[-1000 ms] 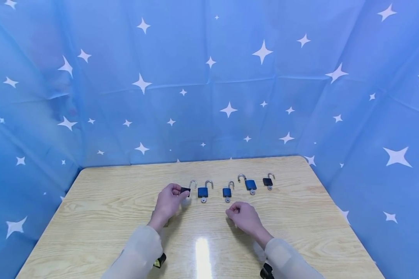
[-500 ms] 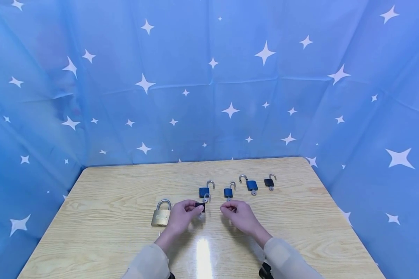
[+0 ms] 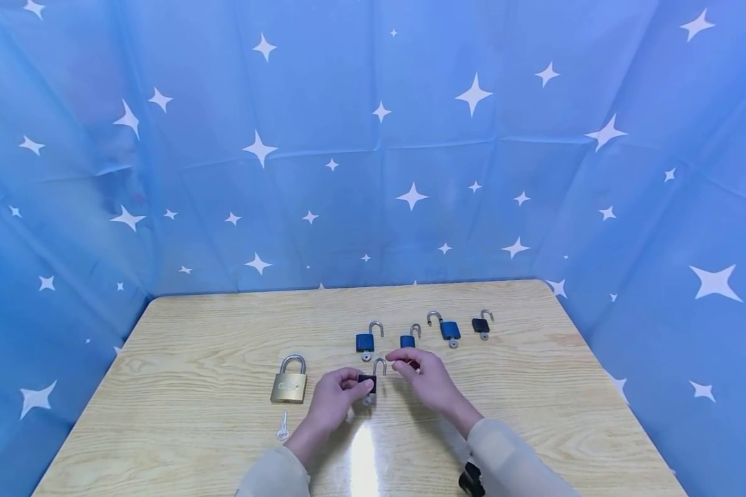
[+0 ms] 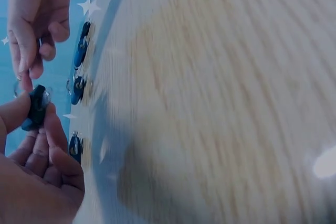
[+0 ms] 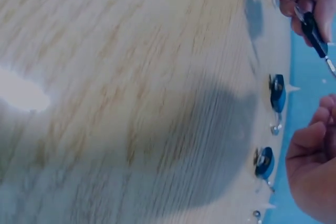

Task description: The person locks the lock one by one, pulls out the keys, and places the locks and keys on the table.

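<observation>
My left hand (image 3: 332, 402) pinches a small black padlock (image 3: 365, 378) between thumb and fingers, raised over the table. Its shackle (image 3: 376, 362) stands open and points up, and a key (image 3: 367, 400) sticks out of its bottom. Just right of the shackle is my right hand (image 3: 432, 383), its fingers loosely bent and the fingertips close to the metal loop. In the right wrist view the black padlock (image 5: 314, 32) is tilted, and a gap shows between the shackle and the right hand (image 5: 312, 166). The left wrist view shows the padlock (image 4: 35, 109) from the side.
Behind the hands lie a blue padlock (image 3: 365, 343), a second blue one (image 3: 407, 342) partly covered by the right hand, a third (image 3: 450, 330) and a black padlock (image 3: 481, 325), all unlocked. A large brass padlock (image 3: 289, 388) and a loose key (image 3: 283, 428) lie at left.
My left hand has brought the black padlock from the left end of the row toward me and to the right, beside my right hand. The brass padlock and loose key have come into sight.
</observation>
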The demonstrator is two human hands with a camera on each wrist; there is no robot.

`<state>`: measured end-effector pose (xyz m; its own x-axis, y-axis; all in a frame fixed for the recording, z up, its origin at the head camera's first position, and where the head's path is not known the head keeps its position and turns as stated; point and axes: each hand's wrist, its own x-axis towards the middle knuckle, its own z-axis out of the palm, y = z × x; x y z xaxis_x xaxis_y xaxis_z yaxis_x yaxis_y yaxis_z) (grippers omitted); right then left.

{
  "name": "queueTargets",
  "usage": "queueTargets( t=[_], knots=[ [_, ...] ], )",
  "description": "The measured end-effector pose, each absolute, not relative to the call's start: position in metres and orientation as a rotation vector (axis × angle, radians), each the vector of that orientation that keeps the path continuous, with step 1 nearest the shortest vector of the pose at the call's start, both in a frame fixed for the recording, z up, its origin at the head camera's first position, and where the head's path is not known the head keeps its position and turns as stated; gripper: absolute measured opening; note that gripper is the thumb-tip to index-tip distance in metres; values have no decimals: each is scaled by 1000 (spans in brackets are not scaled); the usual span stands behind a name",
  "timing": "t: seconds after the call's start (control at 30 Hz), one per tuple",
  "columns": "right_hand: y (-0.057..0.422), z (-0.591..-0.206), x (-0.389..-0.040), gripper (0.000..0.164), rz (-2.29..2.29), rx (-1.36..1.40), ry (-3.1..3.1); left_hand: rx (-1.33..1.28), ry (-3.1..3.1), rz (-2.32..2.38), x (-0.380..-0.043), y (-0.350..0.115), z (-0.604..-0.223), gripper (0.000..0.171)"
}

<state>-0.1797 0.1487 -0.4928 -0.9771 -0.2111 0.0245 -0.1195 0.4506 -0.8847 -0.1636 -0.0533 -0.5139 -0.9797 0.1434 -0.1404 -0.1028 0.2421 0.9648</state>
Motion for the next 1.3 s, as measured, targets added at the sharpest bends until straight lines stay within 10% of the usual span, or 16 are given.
queueTargets(
  t=[1.3],
  knots=[
    [118,-465,-175,8,-1669,-334,2548,35,2280,1840,-157,-42,-522,26]
  ],
)
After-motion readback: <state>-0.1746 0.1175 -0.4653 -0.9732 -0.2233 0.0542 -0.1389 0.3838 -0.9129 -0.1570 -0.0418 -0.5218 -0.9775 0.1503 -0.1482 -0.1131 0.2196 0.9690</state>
